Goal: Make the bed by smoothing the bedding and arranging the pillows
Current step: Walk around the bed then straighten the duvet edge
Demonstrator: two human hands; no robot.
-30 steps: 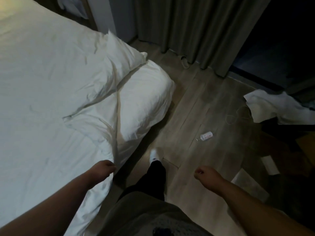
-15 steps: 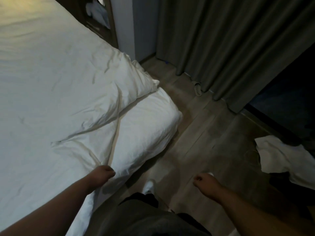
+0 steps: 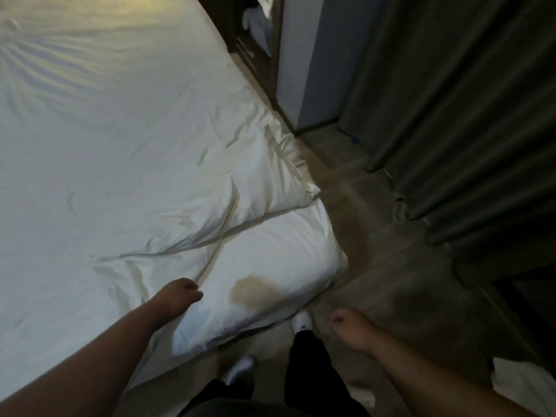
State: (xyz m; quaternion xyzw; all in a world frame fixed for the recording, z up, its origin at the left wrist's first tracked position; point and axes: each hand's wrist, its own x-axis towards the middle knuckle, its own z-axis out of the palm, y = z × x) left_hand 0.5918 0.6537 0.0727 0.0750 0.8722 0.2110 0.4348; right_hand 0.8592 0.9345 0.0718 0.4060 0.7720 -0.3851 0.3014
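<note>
A white duvet (image 3: 126,164) covers the bed, creased, with its loose corner (image 3: 298,182) bunched near the bed's far side edge. Below a diagonal fold lies the exposed white mattress corner (image 3: 288,254), which has a yellowish stain (image 3: 249,291). My left hand (image 3: 180,293) rests at the lower end of that fold, its fingers curled round the duvet's edge. Over the floor to the right of the bed hangs my right hand (image 3: 352,329), fingers loosely curled and holding nothing. No pillow is in view.
Dark curtains (image 3: 451,115) hang along the right. A slipper (image 3: 399,209) lies at their foot on the wooden floor (image 3: 376,281). A white cloth (image 3: 523,383) lies at the lower right. My feet in white socks (image 3: 301,320) stand beside the mattress corner.
The view has swung up and closer to the bed's corner; the small bottle on the floor has left the frame. My left hand stays at the duvet's edge, my right still hangs free.
</note>
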